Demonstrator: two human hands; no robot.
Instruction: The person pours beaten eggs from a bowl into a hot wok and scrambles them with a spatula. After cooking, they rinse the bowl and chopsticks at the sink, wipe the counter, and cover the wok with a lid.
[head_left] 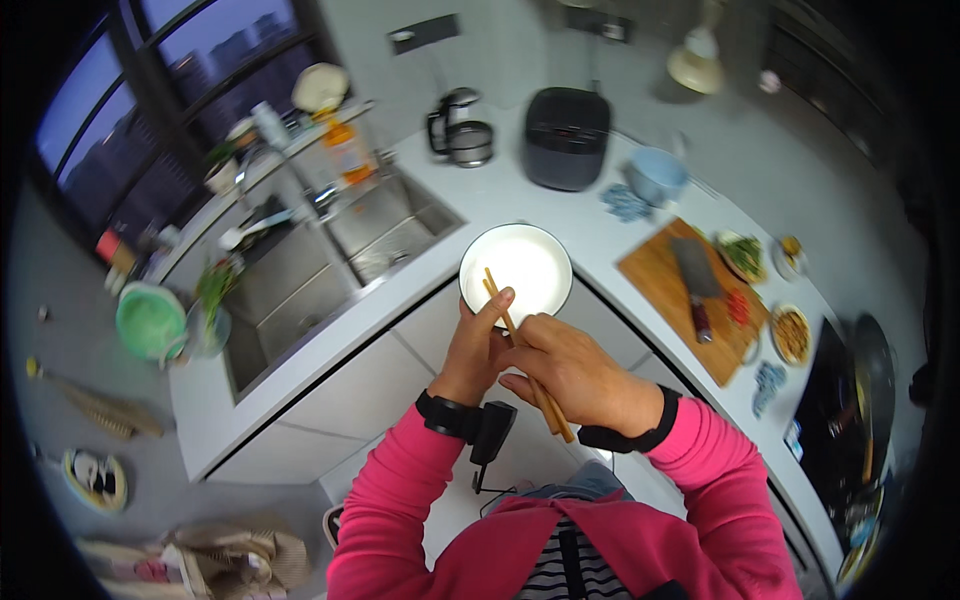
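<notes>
A round white bowl (530, 262) with a thin dark rim is held up just in front of the counter's corner. My left hand (474, 350) grips it from the near left side, its thumb over the rim. Wooden chopsticks (544, 400) are closed in my right hand (572, 368), slanting with their tips inside the bowl and their thick ends toward my body. The bowl's inside looks plain white; whether anything lies in it is too bright to tell. The fingers of my left hand under the bowl are hidden.
A double steel sink (290, 300) lies on the left, with an orange bottle (347, 150) behind it. A rice cooker (567, 138) and glass kettle (464, 130) stand at the back. On the right, a cutting board (650, 262) bears a cleaver (694, 270), near small dishes and a stove (830, 420).
</notes>
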